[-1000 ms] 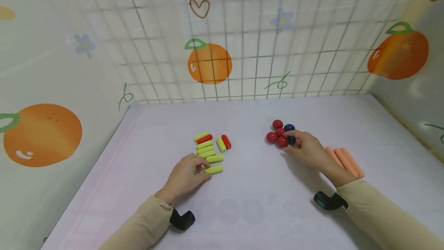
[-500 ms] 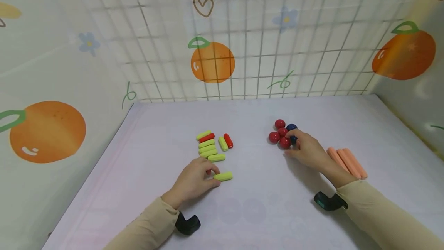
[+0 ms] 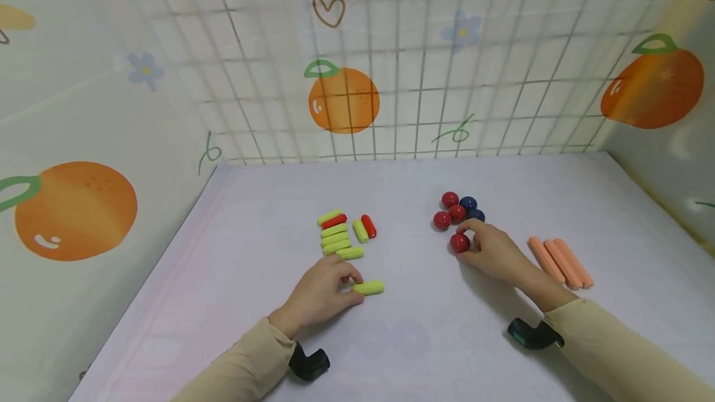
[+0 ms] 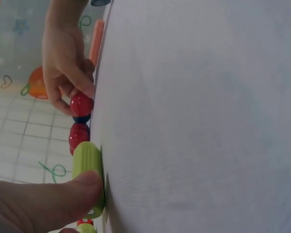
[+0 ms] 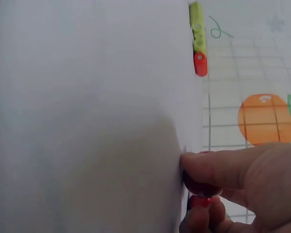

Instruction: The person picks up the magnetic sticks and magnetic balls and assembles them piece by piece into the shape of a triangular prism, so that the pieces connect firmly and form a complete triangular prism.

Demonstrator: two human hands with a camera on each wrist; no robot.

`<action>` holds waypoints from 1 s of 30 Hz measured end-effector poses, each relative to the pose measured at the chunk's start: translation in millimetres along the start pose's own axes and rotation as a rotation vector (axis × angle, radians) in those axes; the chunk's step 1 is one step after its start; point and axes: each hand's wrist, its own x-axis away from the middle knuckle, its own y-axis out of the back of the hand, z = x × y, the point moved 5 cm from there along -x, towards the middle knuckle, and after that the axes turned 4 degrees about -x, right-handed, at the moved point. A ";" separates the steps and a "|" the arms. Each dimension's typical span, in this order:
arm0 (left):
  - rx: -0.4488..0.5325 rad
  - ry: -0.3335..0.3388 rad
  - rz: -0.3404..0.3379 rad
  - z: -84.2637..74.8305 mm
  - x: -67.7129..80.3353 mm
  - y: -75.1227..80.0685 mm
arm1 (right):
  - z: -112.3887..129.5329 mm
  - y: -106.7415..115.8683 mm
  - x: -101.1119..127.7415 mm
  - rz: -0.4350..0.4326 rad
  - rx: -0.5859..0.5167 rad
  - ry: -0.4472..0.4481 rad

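My left hand (image 3: 321, 290) pinches a short yellow-green grooved stick (image 3: 371, 288) between thumb and fingers, low over the table. In the left wrist view the thumb presses on the side of this stick (image 4: 87, 158). My right hand (image 3: 497, 256) holds a glossy dark red ball (image 3: 460, 242) between thumb and forefinger, just in front of a cluster of red balls (image 3: 442, 220) and two blue balls (image 3: 468, 204). Part of the held ball (image 5: 203, 189) is hidden behind the thumb in the right wrist view. Beyond the left hand lies a row of yellow-green sticks (image 3: 335, 237) with a red stick (image 3: 334, 221) among them.
A yellow-green stick (image 3: 360, 230) and a red one (image 3: 368, 226) lie side by side right of the row. Three orange sticks (image 3: 560, 262) lie beside the right forearm. The pale table (image 3: 413, 352) meets a curtain (image 3: 268, 79) printed with oranges at the back.
My left hand has drawn the yellow-green stick away from the row, rightward and nearer to me. My right hand has pulled one red ball out of the cluster toward me.
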 end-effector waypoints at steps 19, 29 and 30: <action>0.037 0.004 -0.005 -10.6 -0.7 -4.1 | 64.4 -39.5 28.0 0.093 -0.053 0.150; 0.080 0.027 0.020 -12.5 0.9 -10.3 | 69.4 -57.5 33.1 0.126 -0.117 0.175; 0.081 0.027 0.022 -12.5 1.1 -10.7 | 69.6 -58.5 33.2 0.125 -0.123 0.179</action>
